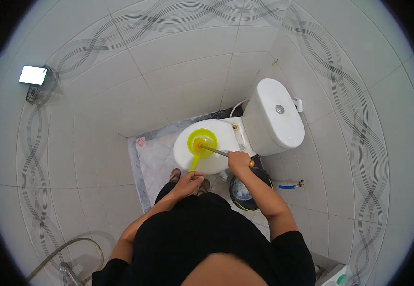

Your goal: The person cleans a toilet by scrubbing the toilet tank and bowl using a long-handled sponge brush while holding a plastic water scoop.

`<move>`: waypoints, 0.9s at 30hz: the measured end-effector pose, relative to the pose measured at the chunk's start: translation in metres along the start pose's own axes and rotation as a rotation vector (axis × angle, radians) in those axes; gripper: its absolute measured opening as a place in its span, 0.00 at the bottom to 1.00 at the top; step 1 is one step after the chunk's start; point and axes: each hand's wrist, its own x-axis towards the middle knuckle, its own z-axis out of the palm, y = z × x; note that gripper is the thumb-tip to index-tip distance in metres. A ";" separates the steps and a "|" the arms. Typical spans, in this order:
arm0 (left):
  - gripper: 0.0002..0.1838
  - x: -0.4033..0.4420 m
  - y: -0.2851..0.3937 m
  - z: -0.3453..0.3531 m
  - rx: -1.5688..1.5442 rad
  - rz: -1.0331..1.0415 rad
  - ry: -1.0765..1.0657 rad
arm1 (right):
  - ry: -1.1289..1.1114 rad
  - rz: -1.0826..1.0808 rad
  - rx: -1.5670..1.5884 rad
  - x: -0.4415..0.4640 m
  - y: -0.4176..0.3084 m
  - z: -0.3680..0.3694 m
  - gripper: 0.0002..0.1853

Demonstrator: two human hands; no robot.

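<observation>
My left hand [188, 184] is closed at the end of the handle of a lime-green dipper [209, 135]. The dipper's bowl is over the white toilet lid [182, 143]; whether it rests on the lid I cannot tell. My right hand [239, 162] is wrapped around a long-handled brush [215, 150] with a grey shaft and an orange knob at its near end. The brush's orange-yellow head lies inside the dipper's bowl.
The toilet's white cistern [270, 119] stands to the right of the lid. Below my right forearm, a black bucket [234, 198] holds cloudy, foamy-looking liquid. A pipe valve [301, 183] sticks out of the right wall. A hose [59, 249] curves at lower left.
</observation>
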 end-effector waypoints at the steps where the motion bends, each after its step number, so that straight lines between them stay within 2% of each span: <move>1: 0.18 -0.002 0.003 0.000 -0.053 -0.007 -0.002 | -0.001 0.008 -0.001 0.000 0.005 -0.004 0.11; 3: 0.18 -0.006 0.011 0.001 -0.108 -0.008 -0.016 | -0.021 0.012 0.136 -0.006 0.023 -0.016 0.11; 4: 0.18 -0.009 0.016 0.000 -0.089 -0.022 -0.004 | -0.077 0.084 0.285 -0.013 0.040 -0.018 0.12; 6: 0.18 -0.007 0.018 -0.002 -0.086 -0.026 0.012 | -0.042 -0.045 0.555 -0.025 0.094 0.020 0.15; 8: 0.18 -0.007 0.014 -0.006 -0.119 -0.099 0.025 | 0.005 0.020 0.836 -0.068 0.125 0.027 0.15; 10: 0.18 -0.006 0.014 -0.010 -0.163 -0.109 0.052 | 0.075 0.142 1.100 -0.109 0.145 0.053 0.15; 12: 0.18 -0.002 0.015 -0.012 -0.195 -0.116 0.068 | 0.161 0.412 1.246 -0.146 0.138 0.045 0.16; 13: 0.18 0.001 0.016 -0.013 -0.177 -0.095 0.071 | 0.164 0.414 1.238 -0.151 0.134 0.051 0.16; 15: 0.18 0.005 0.017 -0.010 -0.153 -0.074 0.062 | 0.523 0.456 1.108 -0.154 0.128 0.074 0.18; 17: 0.19 0.011 0.015 -0.008 -0.056 -0.097 0.024 | 0.477 0.507 1.018 -0.141 0.126 0.111 0.18; 19: 0.19 0.018 0.006 -0.002 -0.039 -0.075 -0.029 | 0.216 0.728 0.719 -0.122 0.118 0.139 0.18; 23: 0.19 0.012 0.004 0.001 0.014 0.005 -0.110 | 0.233 0.746 0.793 -0.103 0.107 0.147 0.17; 26: 0.19 0.011 0.004 -0.007 -0.057 -0.084 -0.056 | 0.364 0.774 0.897 -0.115 0.082 0.082 0.17; 27: 0.19 0.008 0.005 -0.008 -0.057 -0.086 -0.061 | 0.363 0.779 0.896 -0.114 0.081 0.091 0.17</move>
